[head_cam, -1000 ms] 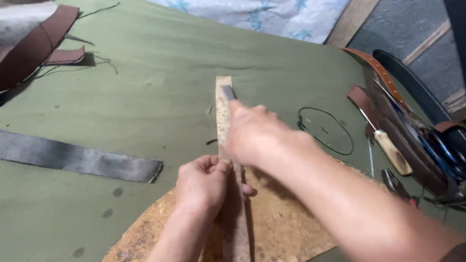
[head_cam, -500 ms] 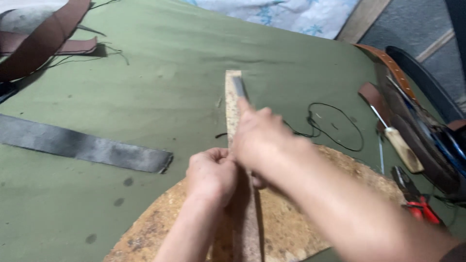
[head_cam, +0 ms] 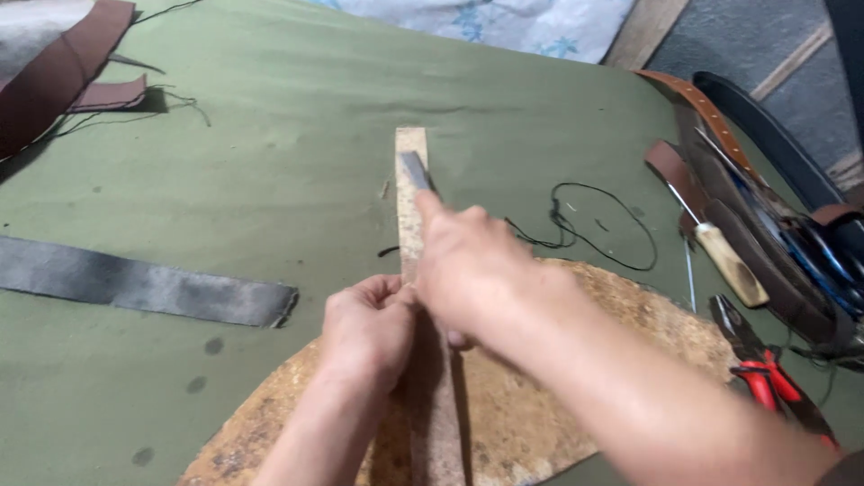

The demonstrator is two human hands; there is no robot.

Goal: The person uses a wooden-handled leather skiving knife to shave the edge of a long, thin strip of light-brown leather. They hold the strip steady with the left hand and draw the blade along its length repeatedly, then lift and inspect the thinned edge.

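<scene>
- brown leather pieces lie at the far left, on the green cloth.
- a grey strap lies flat on the left, well apart from the hands.
- the left hand is curled shut, pinning the near part of a pale strip down on a rusty round board.
- the strip runs from the board's near edge away to the far middle of the cloth.
- the right hand is clamped on a blade, forefinger laid along it; the blade's tip rests on the strip's far end.
- the two hands touch, left just beside right.
- a black cord loops right of the hands.
- a wooden-handled tool, belts and red-handled pliers lie at the right.
</scene>
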